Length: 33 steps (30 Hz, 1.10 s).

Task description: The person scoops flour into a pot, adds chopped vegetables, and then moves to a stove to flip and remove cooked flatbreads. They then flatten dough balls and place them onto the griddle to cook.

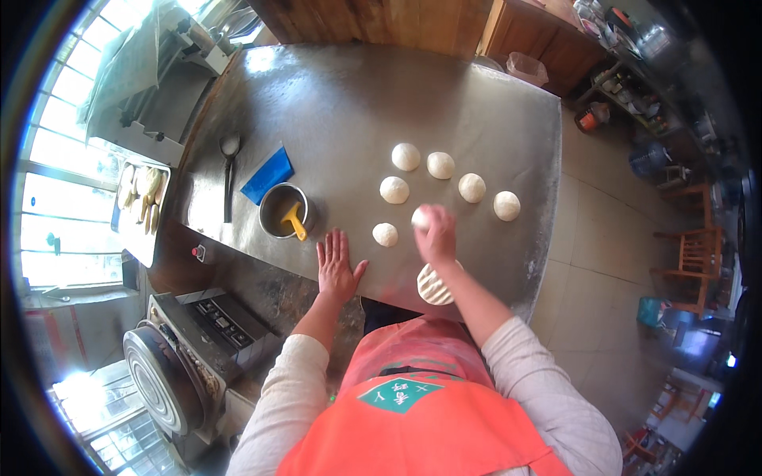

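My left hand (337,268) lies palm down with fingers spread near the front edge of the metal worktop (333,119), holding nothing. A dough ball (421,218) is in the blurred fingers of my right hand (438,233). Below that hand, partly behind the forearm, lies a flat dough round (434,285) with grooves across it. Another dough ball (385,234) sits between my hands, and several more form a loose arc beyond, one of them (506,206) farthest right. Left of them stands a steel pot (286,211) with a yellow-handled tool (294,221) in it.
A blue flat scraper (268,174) lies by the pot, and a long-handled ladle (229,166) farther left. A tray (147,238) of pale pieces stands beyond the left edge. A round electric griddle (158,381) is at lower left. Tiled floor borders the worktop's right edge.
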Motion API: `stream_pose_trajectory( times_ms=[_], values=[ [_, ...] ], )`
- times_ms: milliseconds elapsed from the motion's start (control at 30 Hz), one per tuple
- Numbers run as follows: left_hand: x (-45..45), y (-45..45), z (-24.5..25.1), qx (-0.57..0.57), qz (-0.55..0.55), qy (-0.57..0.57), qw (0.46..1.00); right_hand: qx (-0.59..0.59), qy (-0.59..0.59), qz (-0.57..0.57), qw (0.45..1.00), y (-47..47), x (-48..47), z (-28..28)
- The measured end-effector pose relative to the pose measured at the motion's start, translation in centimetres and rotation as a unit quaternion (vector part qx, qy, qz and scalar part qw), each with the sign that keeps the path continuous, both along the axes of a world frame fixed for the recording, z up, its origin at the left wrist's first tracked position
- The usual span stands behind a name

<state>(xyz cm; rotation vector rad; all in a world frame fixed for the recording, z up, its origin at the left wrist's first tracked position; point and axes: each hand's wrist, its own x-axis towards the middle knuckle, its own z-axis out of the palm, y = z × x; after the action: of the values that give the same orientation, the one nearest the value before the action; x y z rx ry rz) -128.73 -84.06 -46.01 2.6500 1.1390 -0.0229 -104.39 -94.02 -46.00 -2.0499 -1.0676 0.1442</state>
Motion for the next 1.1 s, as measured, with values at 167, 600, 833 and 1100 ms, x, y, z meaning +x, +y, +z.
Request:
stream_pose_trajectory(
  times_ms=[167, 600, 833, 1100],
  values=[
    [-0.6, -0.7, 0.0, -0.179, -0.091, -0.217, 0.955, -0.075, 0.064, 0.028, 0.995, -2.4, -12.5, -0.2],
    [1.1, -5.0, 1.1, -0.151, -0.275, -0.117, 0.942, -0.028, 0.137, -0.054, 0.989, -11.8, -12.6, 3.6],
    [0.7, -8.4, -0.3, 0.057, -0.316, -0.028, 0.947, -0.062, -0.07, 0.098, 0.991, -7.6, -14.5, 2.4],
    [-1.5, -8.3, 0.1, -0.087, -0.344, -0.017, 0.935, -0.168, -0.157, 0.24, 0.943, -4.8, -11.4, 0.4]
  ],
)
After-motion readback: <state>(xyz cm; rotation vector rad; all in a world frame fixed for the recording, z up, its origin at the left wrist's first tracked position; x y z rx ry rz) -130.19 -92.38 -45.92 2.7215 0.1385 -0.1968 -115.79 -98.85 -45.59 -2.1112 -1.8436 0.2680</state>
